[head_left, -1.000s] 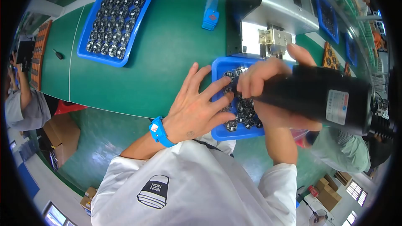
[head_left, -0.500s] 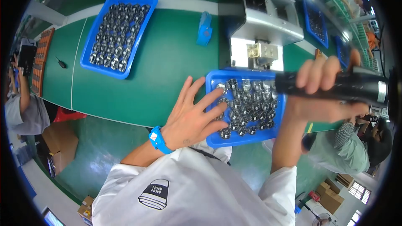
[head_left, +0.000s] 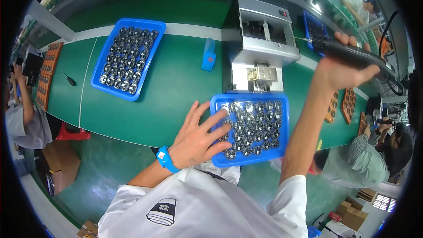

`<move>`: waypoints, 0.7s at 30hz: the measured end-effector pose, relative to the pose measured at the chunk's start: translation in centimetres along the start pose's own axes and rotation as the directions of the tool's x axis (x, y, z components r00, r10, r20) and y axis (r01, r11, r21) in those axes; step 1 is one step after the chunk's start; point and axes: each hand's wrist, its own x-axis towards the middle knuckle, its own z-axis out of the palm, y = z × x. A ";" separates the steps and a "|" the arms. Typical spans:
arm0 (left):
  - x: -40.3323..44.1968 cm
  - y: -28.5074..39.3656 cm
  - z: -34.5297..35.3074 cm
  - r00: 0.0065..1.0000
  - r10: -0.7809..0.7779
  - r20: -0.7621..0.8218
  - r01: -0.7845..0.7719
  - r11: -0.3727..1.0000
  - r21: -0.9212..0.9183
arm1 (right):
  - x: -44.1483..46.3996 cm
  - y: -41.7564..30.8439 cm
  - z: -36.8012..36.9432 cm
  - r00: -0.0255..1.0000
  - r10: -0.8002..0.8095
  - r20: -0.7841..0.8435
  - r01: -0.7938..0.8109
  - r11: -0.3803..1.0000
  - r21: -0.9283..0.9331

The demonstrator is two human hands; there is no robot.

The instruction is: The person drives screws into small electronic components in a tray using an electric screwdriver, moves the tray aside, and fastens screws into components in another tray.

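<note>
My left hand [head_left: 198, 136] lies with fingers spread over the left rim of a blue tray [head_left: 285, 125]. Its fingertips reach onto the round, shiny dark parts [head_left: 250, 125] in there; I cannot tell whether they press on any. My right hand [head_left: 343, 70] is wrapped round a black electric screwdriver [head_left: 352, 55], raised over the table's right side. The tool's thin bit points left, toward a metal machine [head_left: 260, 57] that stands just behind the tray. A cable runs from the screwdriver's rear end.
A second blue tray [head_left: 155, 44] of similar parts lies at the left back. A blue strap [head_left: 209, 56] and a small screwdriver [head_left: 69, 79] are on the green table [head_left: 176, 88]. Orange racks [head_left: 349, 103] stand right, another blue tray [head_left: 312, 26] behind. Co-workers sit on both sides.
My right hand has lifted the electric screwdriver up and away from the tray, so its bit now shows. My left hand stays at the tray's left side. The camera view has shifted slightly.
</note>
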 end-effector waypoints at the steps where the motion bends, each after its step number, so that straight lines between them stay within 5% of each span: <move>1: 0.0 0.0 0.1 1.000 -0.003 -0.004 0.003 1.000 -0.003 | -0.4 -0.7 0.2 1.000 -0.011 -0.004 0.011 0.999 -0.042; 7: 0.0 0.0 0.2 1.000 -0.019 0.003 0.019 1.000 -0.008 | -5.4 -3.4 -0.5 0.946 0.093 0.310 -0.123 0.989 0.080; 9: 0.0 0.0 0.1 1.000 -0.019 0.008 0.019 1.000 -0.009 | -6.8 -3.1 -0.9 0.761 0.091 0.642 -0.272 0.943 0.189; 13: 0.1 0.1 0.0 1.000 -0.027 0.015 0.027 1.000 -0.010 | -9.0 -1.7 -0.8 0.805 0.161 0.571 -0.342 0.912 0.225; 19: 0.1 0.2 -0.1 0.999 -0.030 0.016 0.030 1.000 -0.007 | -9.5 -1.8 -0.3 0.796 0.283 0.535 -0.335 0.942 -0.001; 21: 0.1 0.2 -0.1 0.999 -0.033 0.019 0.033 0.999 -0.007 | -9.3 -2.6 -0.1 0.717 0.368 0.591 -0.287 0.930 -0.231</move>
